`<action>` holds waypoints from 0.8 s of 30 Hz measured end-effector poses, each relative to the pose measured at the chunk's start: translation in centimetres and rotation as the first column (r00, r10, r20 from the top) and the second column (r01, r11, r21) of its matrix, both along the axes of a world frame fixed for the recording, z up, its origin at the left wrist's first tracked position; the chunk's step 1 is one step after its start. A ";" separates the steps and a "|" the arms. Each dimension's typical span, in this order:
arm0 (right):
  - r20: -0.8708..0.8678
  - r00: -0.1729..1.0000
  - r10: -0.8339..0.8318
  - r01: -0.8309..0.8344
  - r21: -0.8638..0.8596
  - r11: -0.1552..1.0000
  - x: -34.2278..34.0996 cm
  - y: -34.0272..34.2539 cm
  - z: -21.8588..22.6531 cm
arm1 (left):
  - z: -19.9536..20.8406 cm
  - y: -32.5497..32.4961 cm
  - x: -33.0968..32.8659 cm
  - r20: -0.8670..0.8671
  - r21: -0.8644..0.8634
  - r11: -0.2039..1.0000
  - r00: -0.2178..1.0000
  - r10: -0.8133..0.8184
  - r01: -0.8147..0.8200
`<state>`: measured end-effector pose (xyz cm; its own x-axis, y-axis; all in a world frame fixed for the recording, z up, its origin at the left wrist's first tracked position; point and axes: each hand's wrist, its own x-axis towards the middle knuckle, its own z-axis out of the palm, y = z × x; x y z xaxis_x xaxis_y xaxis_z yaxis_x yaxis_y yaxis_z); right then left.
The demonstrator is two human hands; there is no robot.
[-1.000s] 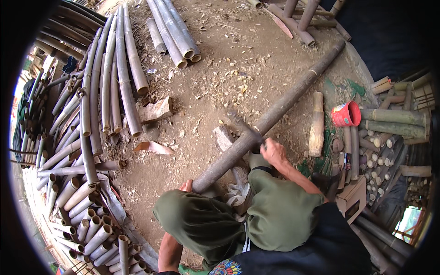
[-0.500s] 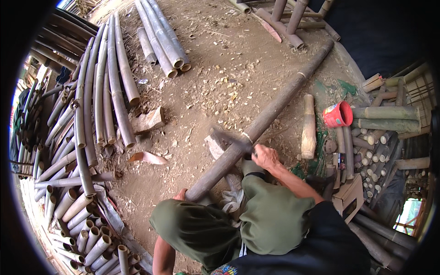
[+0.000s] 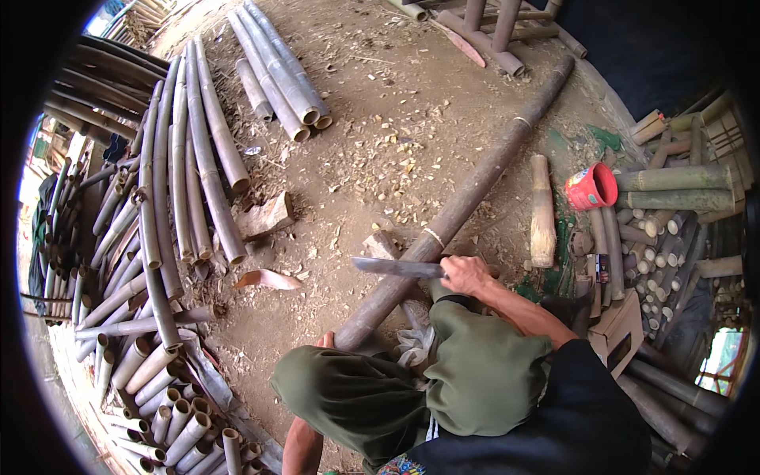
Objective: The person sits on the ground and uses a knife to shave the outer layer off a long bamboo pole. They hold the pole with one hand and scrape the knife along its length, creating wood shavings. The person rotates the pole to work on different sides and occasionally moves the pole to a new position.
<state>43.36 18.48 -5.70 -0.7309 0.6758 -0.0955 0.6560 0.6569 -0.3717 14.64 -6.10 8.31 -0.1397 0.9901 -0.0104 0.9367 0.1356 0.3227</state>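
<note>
A long brown bamboo pole [image 3: 483,182] lies diagonally, from my knees to the far right. My right hand [image 3: 467,275] is closed round the handle of a machete. The machete's dark blade [image 3: 394,267] points left across the pole, close to a pale ring [image 3: 433,236] on it. At the pole's near end, my left hand [image 3: 326,340] grips its side; only a few fingertips show past my knee. Under the pole sits a wooden block [image 3: 382,247], and a whitish cloth or plastic scrap [image 3: 414,345] lies by my legs.
Bamboo poles [image 3: 210,150] and many cut pieces [image 3: 170,419] are heaped on the left. A short pale bamboo piece [image 3: 542,214], a red bucket [image 3: 590,188] and a cardboard box [image 3: 616,332] stand on the right. Wood chips [image 3: 404,158] litter the dirt floor.
The machete, blurred and slanted before, now shows sharply and lies nearly level across the pole. My right hand has shifted slightly. My left hand stays at the pole's near end.
</note>
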 end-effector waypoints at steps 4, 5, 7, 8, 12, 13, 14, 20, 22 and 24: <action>0.010 0.673 -0.739 0.739 -0.062 0.671 -0.4 2.5 -1.2 | -0.1 0.6 0.0 0.011 -0.009 1.000 1.000 -0.001 0.001; 0.046 0.838 -0.544 0.546 -0.098 0.832 -0.5 1.2 -0.7 | 0.0 0.3 -0.3 0.011 -0.021 1.000 1.000 0.011 -0.011; 0.076 0.995 -0.066 0.076 -0.139 0.987 0.0 0.6 0.9 | 0.1 0.1 -0.6 0.003 -0.024 0.999 1.000 0.024 -0.024; -0.009 0.999 0.032 -0.033 -0.054 0.998 0.4 0.4 0.9 | 0.0 0.2 -0.6 0.005 -0.025 0.999 1.000 0.028 -0.028; -0.003 0.684 -0.729 0.729 -0.023 0.684 -0.2 1.9 -1.4 | -0.2 0.5 -0.4 0.014 -0.039 0.999 0.999 0.030 -0.029; -0.005 0.842 -0.539 0.539 -0.041 0.841 -0.4 1.7 -0.5 | -0.3 1.0 -0.5 0.015 -0.027 0.998 0.999 0.048 -0.048; -0.011 0.949 -0.316 0.315 -0.057 0.948 -0.5 1.1 0.6 | -0.2 0.3 -0.7 0.006 -0.042 0.997 0.998 0.060 -0.060; -0.059 0.824 -0.563 0.561 -0.056 0.826 0.3 -0.4 -2.0 | -2.0 0.1 0.5 0.026 -0.100 0.989 0.993 0.112 -0.109; -0.069 0.950 -0.304 0.299 -0.076 0.951 -0.1 -0.6 -0.9 | -2.7 -0.4 0.6 0.023 -0.124 0.980 0.987 0.160 -0.156; -0.011 0.998 0.061 -0.061 -0.034 0.998 0.3 -0.6 0.0 | -1.8 -0.8 0.7 0.062 -0.143 0.977 0.984 0.168 -0.157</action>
